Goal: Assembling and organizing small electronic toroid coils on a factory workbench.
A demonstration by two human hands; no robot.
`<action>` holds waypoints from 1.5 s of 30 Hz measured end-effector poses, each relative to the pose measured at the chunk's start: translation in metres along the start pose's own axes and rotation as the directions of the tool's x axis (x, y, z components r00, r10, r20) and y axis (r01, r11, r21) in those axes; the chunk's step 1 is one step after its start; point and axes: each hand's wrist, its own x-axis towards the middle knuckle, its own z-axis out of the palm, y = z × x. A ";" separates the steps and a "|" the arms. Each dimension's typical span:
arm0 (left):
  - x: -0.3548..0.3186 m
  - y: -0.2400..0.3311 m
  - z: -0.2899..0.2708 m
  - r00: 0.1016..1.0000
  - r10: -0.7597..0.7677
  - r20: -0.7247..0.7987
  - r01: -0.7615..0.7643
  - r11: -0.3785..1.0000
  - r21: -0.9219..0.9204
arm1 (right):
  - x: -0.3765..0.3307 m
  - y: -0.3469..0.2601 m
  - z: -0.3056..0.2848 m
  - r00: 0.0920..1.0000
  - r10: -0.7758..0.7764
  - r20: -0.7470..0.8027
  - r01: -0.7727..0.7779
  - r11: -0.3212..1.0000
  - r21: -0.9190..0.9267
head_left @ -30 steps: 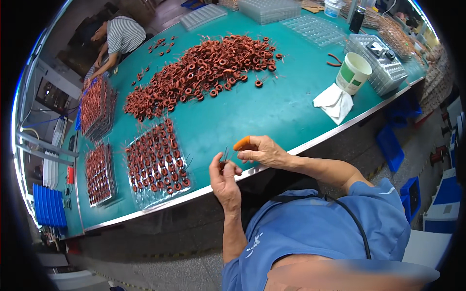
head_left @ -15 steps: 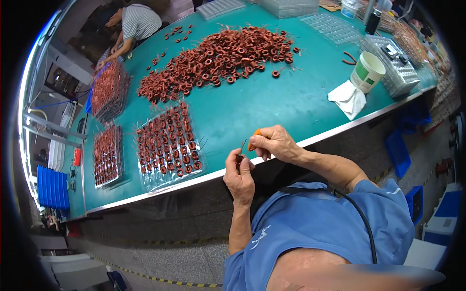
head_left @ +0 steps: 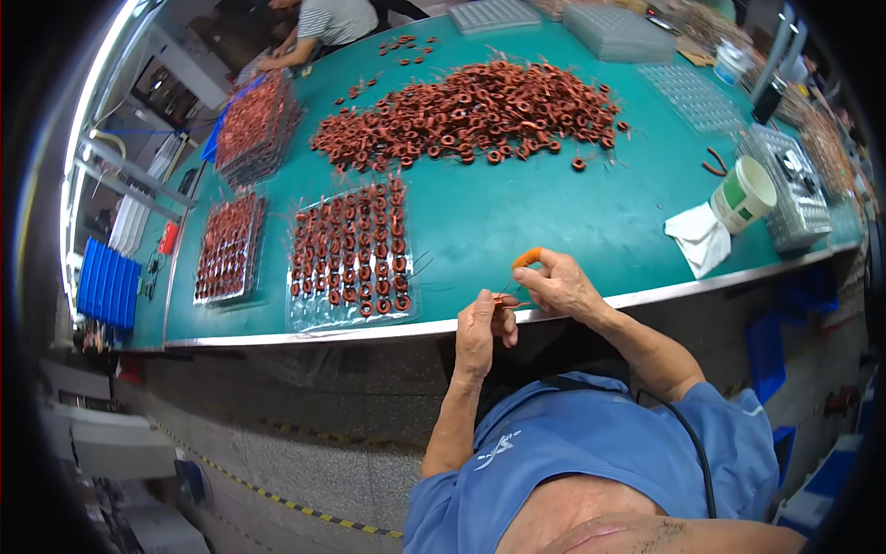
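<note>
Left hand (head_left: 474, 334) holding reddish coil (head_left: 501, 302), right hand (head_left: 565, 288) just beside

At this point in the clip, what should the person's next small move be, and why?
Probably drawing the thin wire leads straight with the right hand: the left hand pinches a small red-brown coil, its leads stick out, and the orange finger cover sits close to them.
</note>
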 end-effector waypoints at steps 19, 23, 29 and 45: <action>-0.016 0.003 0.011 0.992 0.122 0.043 -0.129 0.957 0.258 | -0.006 0.013 0.005 0.997 0.076 0.011 -0.072 0.878 0.474; -0.013 0.009 0.011 0.973 0.215 -0.077 -0.208 0.974 0.092 | -0.014 -0.004 0.016 0.823 -0.537 -0.185 0.502 0.840 -0.204; -0.015 0.017 0.019 0.973 0.223 0.054 -0.224 0.975 0.013 | -0.019 -0.008 0.009 0.967 -0.229 -0.113 0.255 0.903 0.345; -0.012 0.014 0.016 0.946 0.289 -0.146 -0.299 0.953 -0.049 | -0.016 0.014 0.017 0.909 -0.305 -0.283 0.360 0.917 0.171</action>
